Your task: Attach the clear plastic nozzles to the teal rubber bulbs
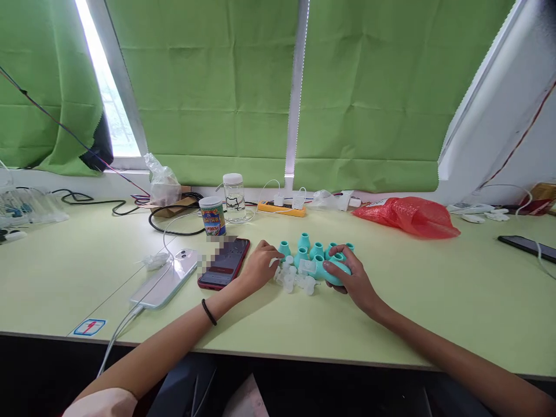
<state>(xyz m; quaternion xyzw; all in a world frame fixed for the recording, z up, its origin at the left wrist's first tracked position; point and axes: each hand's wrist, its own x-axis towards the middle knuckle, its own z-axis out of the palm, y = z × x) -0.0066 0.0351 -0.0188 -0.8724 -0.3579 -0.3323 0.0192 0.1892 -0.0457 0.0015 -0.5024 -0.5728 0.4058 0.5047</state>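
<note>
Several teal, bottle-shaped pieces with open necks (304, 240) stand grouped on the pale green table. In front of them lies a loose pile of small translucent white plastic parts (288, 282). My right hand (354, 278) is wrapped round one teal piece (337, 272), tilted at the right side of the group. At the left edge of the pile is my left hand (260, 264), its fingers bent together and their tips by the white parts; whatever they hold is too small to make out.
Left of my left hand lie a dark phone with a red case (225, 263) and a pale phone (167, 279) with a white cable. Behind stand a labelled tub (212, 216), a clear jar (235, 200), an orange power strip (281, 209) and a red plastic bag (406, 215).
</note>
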